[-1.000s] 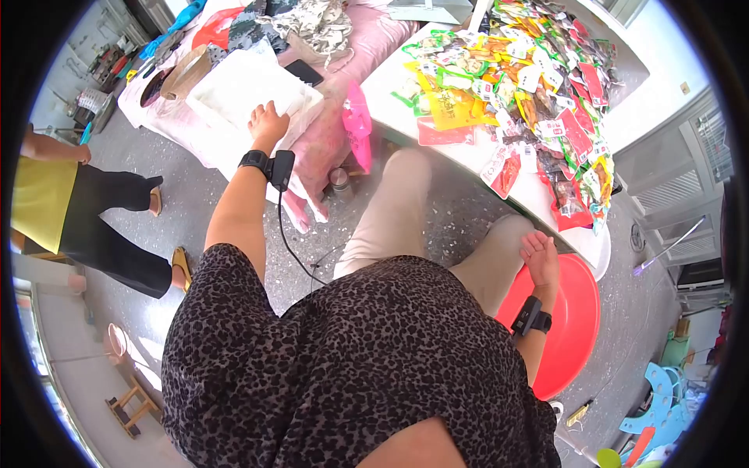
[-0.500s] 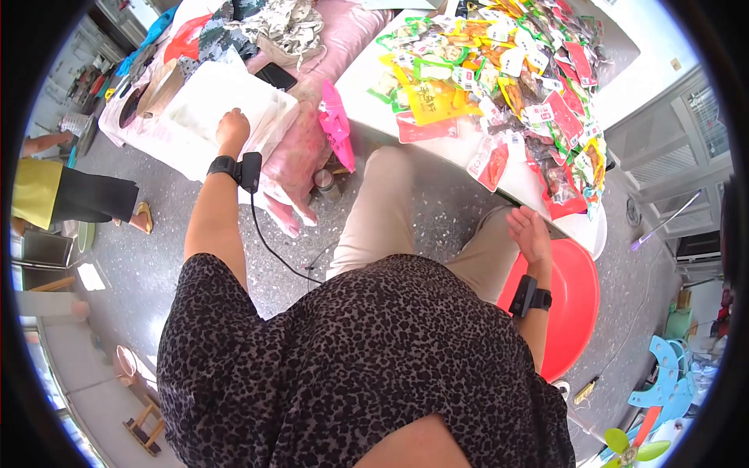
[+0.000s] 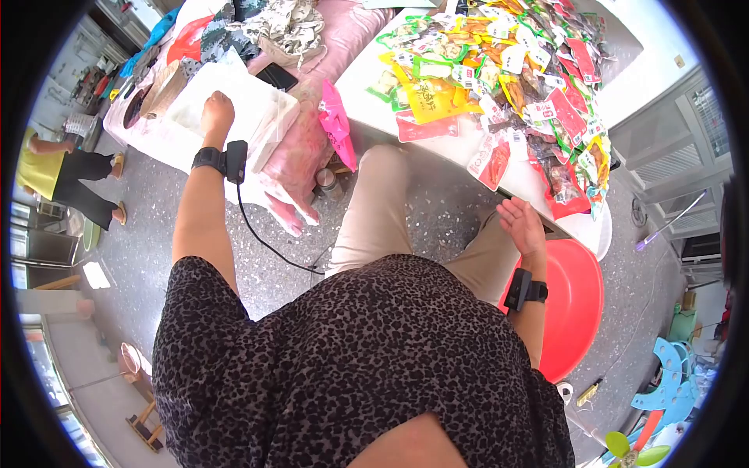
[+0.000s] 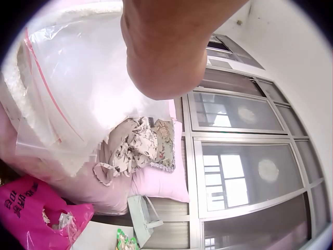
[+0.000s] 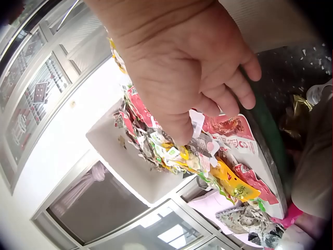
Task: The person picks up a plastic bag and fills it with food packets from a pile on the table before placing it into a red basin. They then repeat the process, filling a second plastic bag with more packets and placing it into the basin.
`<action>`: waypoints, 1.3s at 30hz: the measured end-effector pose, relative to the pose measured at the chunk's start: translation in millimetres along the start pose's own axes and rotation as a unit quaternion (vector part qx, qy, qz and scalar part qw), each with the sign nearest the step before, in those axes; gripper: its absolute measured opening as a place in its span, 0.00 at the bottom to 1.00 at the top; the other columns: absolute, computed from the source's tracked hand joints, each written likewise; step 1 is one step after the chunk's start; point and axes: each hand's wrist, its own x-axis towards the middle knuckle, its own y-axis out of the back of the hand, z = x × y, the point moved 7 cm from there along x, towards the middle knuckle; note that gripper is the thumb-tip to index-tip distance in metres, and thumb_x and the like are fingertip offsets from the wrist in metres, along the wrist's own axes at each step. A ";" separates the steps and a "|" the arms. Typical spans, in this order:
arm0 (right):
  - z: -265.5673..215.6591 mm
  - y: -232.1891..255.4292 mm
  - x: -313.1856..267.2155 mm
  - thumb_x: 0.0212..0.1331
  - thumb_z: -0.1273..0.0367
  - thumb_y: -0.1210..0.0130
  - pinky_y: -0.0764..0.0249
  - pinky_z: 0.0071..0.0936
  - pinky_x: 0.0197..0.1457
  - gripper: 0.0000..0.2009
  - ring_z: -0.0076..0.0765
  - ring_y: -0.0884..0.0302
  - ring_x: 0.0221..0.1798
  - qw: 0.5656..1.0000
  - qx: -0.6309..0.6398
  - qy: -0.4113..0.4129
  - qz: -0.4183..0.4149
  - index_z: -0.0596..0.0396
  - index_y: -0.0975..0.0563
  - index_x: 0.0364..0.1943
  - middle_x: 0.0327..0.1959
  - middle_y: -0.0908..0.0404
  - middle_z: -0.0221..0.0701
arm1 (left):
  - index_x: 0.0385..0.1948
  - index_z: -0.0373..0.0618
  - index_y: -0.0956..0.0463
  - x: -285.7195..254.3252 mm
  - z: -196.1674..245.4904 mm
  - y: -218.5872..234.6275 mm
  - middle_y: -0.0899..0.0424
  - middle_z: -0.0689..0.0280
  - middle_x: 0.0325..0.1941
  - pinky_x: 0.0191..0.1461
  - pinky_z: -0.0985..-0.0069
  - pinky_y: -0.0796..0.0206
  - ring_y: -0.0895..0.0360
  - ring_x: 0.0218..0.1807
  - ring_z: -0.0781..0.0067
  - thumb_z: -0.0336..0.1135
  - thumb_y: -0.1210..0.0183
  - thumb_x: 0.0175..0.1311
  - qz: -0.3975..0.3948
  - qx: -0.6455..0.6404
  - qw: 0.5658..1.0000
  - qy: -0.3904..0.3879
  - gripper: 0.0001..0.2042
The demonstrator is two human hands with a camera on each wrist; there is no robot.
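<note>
My left hand reaches over a pile of clear plastic zip bags with a red seal line, lying in a white box on the pink-covered bed. Its fingers are bent down out of sight, and I cannot tell whether they pinch a bag. In the left wrist view the rounded side of the hand overlaps the bags. My right hand hovers palm up by the edge of the white table, fingers loose and holding nothing. A large heap of colourful sealed food packets covers much of that table.
A bright pink bag hangs between bed and table. On the bed lie a black phone and patterned clothes. A red basin stands at my right leg. Another person in a yellow top is at far left.
My left hand has gone from spread fingers on the bags to bent fingers, and moved left and slightly forward. The right hand stays beside the table. The other person has moved farther off.
</note>
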 end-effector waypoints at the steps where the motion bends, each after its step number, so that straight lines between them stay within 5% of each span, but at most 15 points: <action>1: -0.2 -2.5 1.2 0.55 0.55 0.61 0.40 0.29 0.46 0.22 0.36 0.35 0.49 1.000 0.005 -0.001 -0.002 0.57 0.38 0.46 0.46 0.33 0.36 | 0.31 0.41 0.31 4.5 0.5 6.1 0.27 0.50 0.34 0.41 0.61 0.38 0.30 0.38 0.51 0.38 0.61 0.53 0.018 -0.004 1.000 -0.001 0.13; 11: 4.5 -25.1 14.5 0.54 0.54 0.60 0.41 0.31 0.47 0.23 0.38 0.36 0.49 0.998 0.008 0.006 -0.056 0.58 0.39 0.47 0.46 0.33 0.37 | 0.23 0.40 0.31 23.3 19.3 79.4 0.27 0.50 0.28 0.37 0.59 0.39 0.31 0.35 0.49 0.37 0.58 0.52 0.167 -0.065 0.983 -0.039 0.11; 17: 2.0 -36.8 16.5 0.53 0.54 0.58 0.40 0.31 0.46 0.23 0.40 0.36 0.49 0.997 0.002 0.018 -0.076 0.58 0.37 0.46 0.46 0.34 0.38 | 0.26 0.40 0.28 7.4 53.1 105.6 0.25 0.53 0.25 0.35 0.68 0.37 0.27 0.29 0.57 0.36 0.55 0.50 0.178 -0.268 0.945 -0.056 0.10; 18: 0.6 -41.1 15.4 0.53 0.54 0.58 0.40 0.31 0.46 0.23 0.40 0.36 0.49 0.996 -0.001 0.023 -0.081 0.58 0.37 0.46 0.46 0.34 0.38 | 0.25 0.39 0.29 1.1 59.9 99.0 0.26 0.59 0.19 0.27 0.74 0.38 0.28 0.21 0.67 0.35 0.54 0.51 0.124 -0.368 0.922 -0.007 0.09; 21: -0.7 -49.0 14.4 0.53 0.54 0.58 0.40 0.32 0.48 0.24 0.41 0.36 0.50 0.994 0.006 0.029 -0.107 0.58 0.37 0.47 0.46 0.34 0.39 | 0.26 0.37 0.30 -8.5 77.6 75.5 0.30 0.66 0.14 0.21 0.81 0.42 0.33 0.16 0.77 0.33 0.54 0.52 -0.005 -0.561 0.827 0.044 0.08; 22: -2.2 -52.3 13.9 0.53 0.55 0.58 0.40 0.32 0.48 0.24 0.41 0.36 0.50 0.993 0.004 0.033 -0.116 0.58 0.37 0.47 0.47 0.34 0.39 | 0.26 0.38 0.34 -21.1 97.9 74.9 0.36 0.69 0.15 0.19 0.83 0.48 0.40 0.16 0.81 0.31 0.55 0.53 -0.071 -0.654 0.752 0.035 0.06; 23: -4.0 -56.3 12.6 0.53 0.55 0.58 0.40 0.33 0.49 0.23 0.41 0.37 0.50 0.992 0.002 0.037 -0.122 0.58 0.37 0.47 0.47 0.34 0.39 | 0.26 0.38 0.34 -34.1 112.0 73.6 0.35 0.69 0.17 0.20 0.83 0.47 0.39 0.17 0.80 0.29 0.57 0.54 -0.087 -0.705 0.701 0.062 0.05; 29: -30.9 -103.7 -8.9 0.54 0.58 0.58 0.40 0.32 0.50 0.21 0.41 0.37 0.51 0.976 0.032 0.095 -0.193 0.58 0.37 0.47 0.47 0.34 0.39 | 0.23 0.42 0.34 -126.0 208.7 54.6 0.31 0.69 0.17 0.20 0.84 0.42 0.35 0.17 0.79 0.24 0.54 0.50 -0.232 -0.784 0.567 0.100 0.02; 33: -41.0 -141.2 -19.9 0.54 0.62 0.56 0.39 0.30 0.50 0.19 0.39 0.37 0.51 0.966 0.053 0.125 -0.219 0.57 0.38 0.48 0.48 0.35 0.37 | 0.21 0.44 0.34 -198.9 257.5 8.7 0.30 0.69 0.19 0.22 0.85 0.42 0.35 0.19 0.81 0.22 0.53 0.49 -0.368 -0.734 0.567 0.072 0.04; 39: -26.2 -158.3 -15.7 0.55 0.66 0.57 0.38 0.28 0.49 0.18 0.32 0.38 0.52 0.975 -0.006 0.112 -0.191 0.55 0.40 0.50 0.49 0.37 0.33 | 0.20 0.45 0.36 -267.6 301.5 -1.2 0.33 0.72 0.16 0.20 0.87 0.45 0.37 0.17 0.84 0.26 0.50 0.50 -0.424 -0.675 0.604 -0.014 0.04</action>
